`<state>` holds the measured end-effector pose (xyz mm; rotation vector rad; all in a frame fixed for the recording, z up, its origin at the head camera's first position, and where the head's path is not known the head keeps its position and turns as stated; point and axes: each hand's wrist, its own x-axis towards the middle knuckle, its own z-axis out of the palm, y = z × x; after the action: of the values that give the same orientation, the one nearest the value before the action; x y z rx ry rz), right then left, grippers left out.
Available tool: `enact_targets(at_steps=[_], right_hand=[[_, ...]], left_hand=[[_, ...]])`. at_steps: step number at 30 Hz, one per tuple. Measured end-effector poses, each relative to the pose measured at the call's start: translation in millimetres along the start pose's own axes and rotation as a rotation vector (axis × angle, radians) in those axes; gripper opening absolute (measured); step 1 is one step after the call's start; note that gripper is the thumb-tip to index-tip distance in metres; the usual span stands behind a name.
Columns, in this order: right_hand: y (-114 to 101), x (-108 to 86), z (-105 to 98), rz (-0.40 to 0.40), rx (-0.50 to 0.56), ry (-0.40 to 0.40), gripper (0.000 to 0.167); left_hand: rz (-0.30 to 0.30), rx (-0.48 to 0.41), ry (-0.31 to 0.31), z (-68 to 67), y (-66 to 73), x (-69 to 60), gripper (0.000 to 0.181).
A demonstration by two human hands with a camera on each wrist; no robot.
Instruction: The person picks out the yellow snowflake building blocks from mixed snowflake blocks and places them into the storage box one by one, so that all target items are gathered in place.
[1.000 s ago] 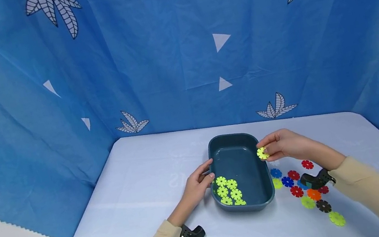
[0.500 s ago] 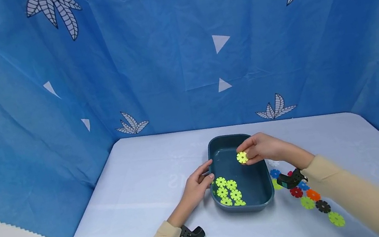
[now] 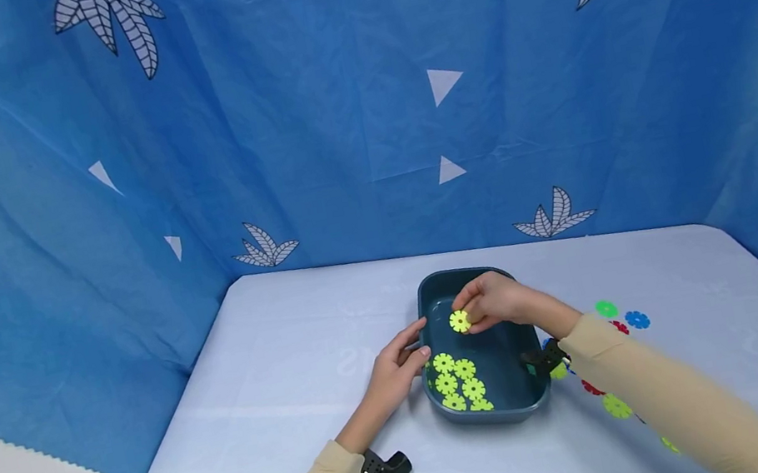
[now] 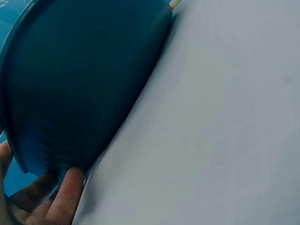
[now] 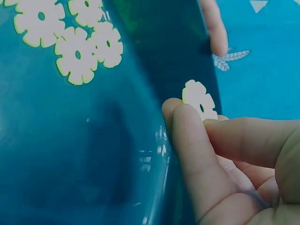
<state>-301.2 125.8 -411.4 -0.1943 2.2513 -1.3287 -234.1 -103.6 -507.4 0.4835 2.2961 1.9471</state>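
A yellow-green notched plastic building disc (image 3: 459,321) is pinched between the thumb and fingers of my right hand (image 3: 500,300), above the inside of a dark teal bin (image 3: 523,405). The right wrist view shows that held disc (image 5: 199,100) tilted, partly covered by fingertips. Several matching discs (image 3: 464,369) lie together in the bin's near left corner. My left hand (image 3: 391,370) rests against the bin's left side, thumb and forefinger at the rim. In the left wrist view, its fingers (image 4: 68,194) touch the bin's outer wall (image 4: 89,79).
To the bin's right, loose discs in several colours lie on the white tabletop (image 3: 278,356), including a blue disc (image 3: 637,319) and a yellow-green disc (image 3: 616,406). My right sleeve (image 3: 649,383) covers part of them. A blue patterned curtain (image 3: 326,110) hangs behind the table.
My right hand has moved left with the yellow-green disc, from the bin's right rim to above its left half. The left hand and the bin have stayed in place.
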Motion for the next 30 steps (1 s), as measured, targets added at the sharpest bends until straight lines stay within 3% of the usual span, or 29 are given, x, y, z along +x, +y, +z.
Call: enact_targets(at_steps=[4,13,30], right_hand=[[1,8.2,4,0.039,-0.006,0.042,0.025],[5,23.5,19,0.038,-0.051,0.068,0.018],[7,29.0,40,0.05,-0.1,0.113,0.014]], left_hand=[[0.001,-0.002,-0.003,0.0,0.2,0.1,0.051],[0.004,-0.003,-0.006,-0.9,-0.5,-0.2,0.05],[0.011,0.002,-0.015,-0.9,-1.1,0.2,0.051]])
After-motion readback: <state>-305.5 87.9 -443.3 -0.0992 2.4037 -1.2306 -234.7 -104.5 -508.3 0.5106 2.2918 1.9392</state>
